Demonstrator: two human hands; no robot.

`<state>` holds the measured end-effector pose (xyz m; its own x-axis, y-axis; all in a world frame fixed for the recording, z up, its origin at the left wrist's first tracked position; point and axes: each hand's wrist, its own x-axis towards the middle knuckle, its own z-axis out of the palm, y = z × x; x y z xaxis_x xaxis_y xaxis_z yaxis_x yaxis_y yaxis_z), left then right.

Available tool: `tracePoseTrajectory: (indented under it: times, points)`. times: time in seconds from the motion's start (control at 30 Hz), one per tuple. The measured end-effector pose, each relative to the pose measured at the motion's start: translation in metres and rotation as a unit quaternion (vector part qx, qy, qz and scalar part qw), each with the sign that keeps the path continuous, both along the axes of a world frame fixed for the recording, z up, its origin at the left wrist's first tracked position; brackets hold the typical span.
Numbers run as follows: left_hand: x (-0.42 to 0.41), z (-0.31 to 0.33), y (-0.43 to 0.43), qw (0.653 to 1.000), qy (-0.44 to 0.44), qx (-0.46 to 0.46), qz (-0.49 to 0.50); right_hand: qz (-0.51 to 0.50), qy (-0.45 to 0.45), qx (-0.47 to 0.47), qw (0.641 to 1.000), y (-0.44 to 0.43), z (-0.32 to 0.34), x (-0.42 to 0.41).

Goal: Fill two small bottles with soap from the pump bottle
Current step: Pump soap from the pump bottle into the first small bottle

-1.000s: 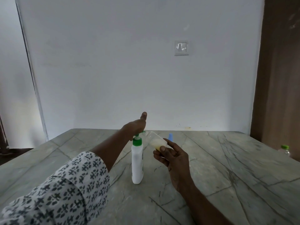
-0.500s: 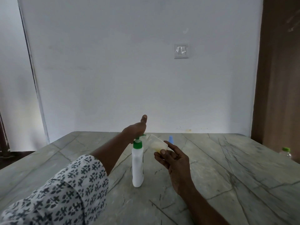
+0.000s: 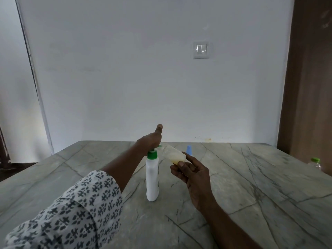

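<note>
A white pump bottle [image 3: 152, 178] with a green collar stands upright mid-table. My left hand [image 3: 150, 140] presses down on its pump head, thumb raised, fingers hidden behind the hand. My right hand [image 3: 190, 170] pinches a small clear bottle [image 3: 173, 154] by its base, tilted with its mouth at the green spout. Pale yellow soap lies in its lower part. Behind my right hand a light blue bottle top [image 3: 189, 149] shows; the rest of that bottle is hidden.
The grey marble table [image 3: 251, 194] meets a white wall at the back. A clear bottle with a green cap [image 3: 314, 163] stands beyond the table's right edge, by a brown wooden door. A wall switch [image 3: 201, 49] sits high on the wall.
Both hands and bottles hold nearly the same pose. The view has shifted slightly, so everything sits a little lower in the frame.
</note>
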<state>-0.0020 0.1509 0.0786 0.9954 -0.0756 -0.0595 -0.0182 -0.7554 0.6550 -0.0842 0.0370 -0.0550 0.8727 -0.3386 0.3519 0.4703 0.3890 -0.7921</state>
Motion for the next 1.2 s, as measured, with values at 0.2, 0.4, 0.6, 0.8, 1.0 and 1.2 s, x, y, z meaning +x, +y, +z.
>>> tracePoseTrajectory:
  times: [0.2, 0.4, 0.6, 0.8, 1.0, 1.2]
  points:
    - [0.000, 0.000, -0.001, 1.000, 0.007, 0.002, -0.002, 0.001, -0.003, -0.002, 1.000, -0.001, 0.000, -0.001]
    - [0.004, 0.009, -0.001, 1.000, -0.003, 0.024, -0.010, 0.004, -0.017, 0.003, 1.000, 0.001, 0.003, 0.000]
    - [0.003, 0.008, -0.001, 1.000, -0.007, 0.009, -0.005, 0.010, -0.014, 0.009, 1.000, 0.000, 0.004, 0.000]
    - [0.003, -0.001, 0.000, 1.000, -0.004, 0.009, -0.003, 0.002, 0.005, 0.013, 1.000, -0.002, 0.001, 0.000]
    - [0.004, -0.001, -0.001, 1.000, 0.002, 0.009, -0.007, 0.005, 0.009, 0.018, 1.000, -0.002, 0.001, -0.001]
    - [0.006, 0.008, -0.001, 1.000, -0.002, 0.020, -0.014, 0.017, -0.015, 0.020, 1.000, 0.001, 0.005, -0.001]
